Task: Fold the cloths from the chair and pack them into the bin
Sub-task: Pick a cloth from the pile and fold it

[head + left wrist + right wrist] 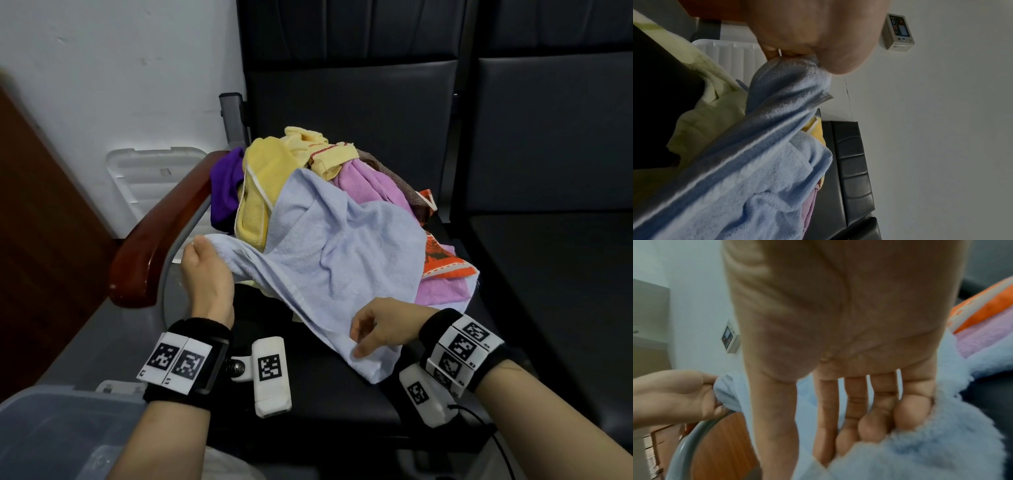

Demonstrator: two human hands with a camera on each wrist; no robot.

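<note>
The blue towel (335, 260) is soft terry, light and limp, so it will likely sag and bunch wherever it is not held; the sensible places to take it look like its hemmed corners and the flat woven band along its edge, which should give firmer purchase than the fluffy pile. It is pale blue, creased, and drawn out in a slanting sheet from the heap down toward the front of the chair seat (342, 404). Part of it still lies draped over the other cloths.

The left hand (205, 274) pinches one bunched corner between thumb and curled fingers, lifted near the wooden armrest (161, 236); the left wrist view shows the fabric gathered tight in that pinch. The right hand (380, 330) is at the lower edge of the towel, fingers mostly straight and slightly bent at the tips, touching the pile; whether it has closed on the hem cannot be told.

Behind sits the pile: a yellow towel (260, 192), a purple cloth (224, 192), a pink towel (370, 185) and an orange patterned cloth (442, 260). The clear bin (51, 428) stands at the lower left, and a white lid (150, 178) leans by the wall.
</note>
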